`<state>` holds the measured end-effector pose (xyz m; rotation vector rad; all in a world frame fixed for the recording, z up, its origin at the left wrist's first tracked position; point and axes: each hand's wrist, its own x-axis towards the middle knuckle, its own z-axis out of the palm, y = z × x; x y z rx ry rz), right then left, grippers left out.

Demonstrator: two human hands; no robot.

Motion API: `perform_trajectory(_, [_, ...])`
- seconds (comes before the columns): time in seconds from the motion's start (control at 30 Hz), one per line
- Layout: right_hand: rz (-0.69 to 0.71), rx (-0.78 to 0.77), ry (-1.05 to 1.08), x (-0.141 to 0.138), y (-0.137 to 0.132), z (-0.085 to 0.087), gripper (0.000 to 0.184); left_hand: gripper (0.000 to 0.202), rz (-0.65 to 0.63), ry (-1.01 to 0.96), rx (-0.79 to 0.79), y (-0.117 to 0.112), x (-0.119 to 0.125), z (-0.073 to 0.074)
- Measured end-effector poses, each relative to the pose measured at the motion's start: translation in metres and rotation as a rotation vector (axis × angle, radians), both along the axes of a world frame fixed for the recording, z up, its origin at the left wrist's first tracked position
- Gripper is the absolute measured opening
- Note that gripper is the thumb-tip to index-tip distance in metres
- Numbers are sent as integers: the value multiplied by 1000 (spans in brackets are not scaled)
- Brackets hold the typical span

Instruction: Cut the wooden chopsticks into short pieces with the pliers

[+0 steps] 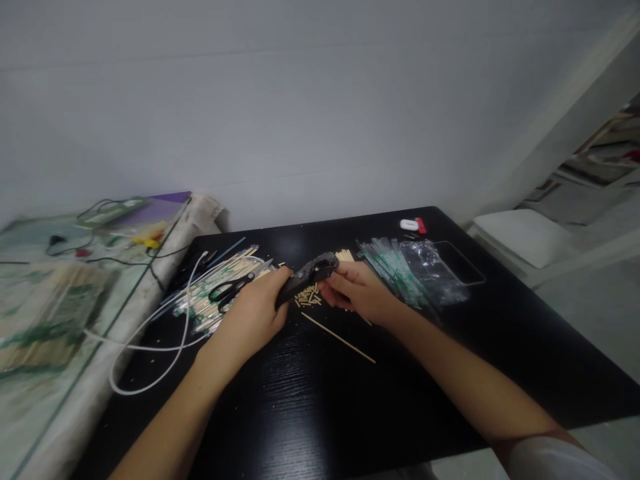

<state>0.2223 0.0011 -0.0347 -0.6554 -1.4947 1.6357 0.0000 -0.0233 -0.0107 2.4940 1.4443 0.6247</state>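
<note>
My left hand (257, 303) is wrapped around the handle of a black hand cutter (313, 272), whose curved head points right; its exact kind is hard to make out. Beside that head, my right hand (357, 290) is closed in a pinch, and what lies between its fingertips is hidden. Beneath the tool lies a pile of short cut wooden pieces (307, 295). One long thin wooden stick (340, 338) rests on the black table (300, 407) nearer to me. More pale sticks (345, 255) show behind my right hand.
Packaged sticks (210, 293) and black scissors (230, 290) lie left, near a looped white cable (185, 327). Clear and green plastic wrappers (395, 267) lie right. A white case (409, 225) sits at the back. The glass-topped table (30, 413) at left holds another stick bundle (50, 313).
</note>
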Motion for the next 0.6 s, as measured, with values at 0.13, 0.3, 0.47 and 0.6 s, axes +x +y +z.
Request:
perform_trajectory(0.13, [-14, -38, -19, -1, 2, -3, 37, 13, 22, 5, -28, 1, 0, -1])
perform_trajectory(0.3, [-73, -41, -44, -3, 2, -2, 28, 13, 47, -14, -60, 4, -1, -4])
perform_trajectory(0.47, [-50, -22, -89, -3, 3, -1, 23, 9, 125, 57, -135, 14, -3, -9])
perform_trajectory(0.6, [-39, 6, -119, -2, 4, -2, 24, 9, 178, 192, -162, 23, -5, -15])
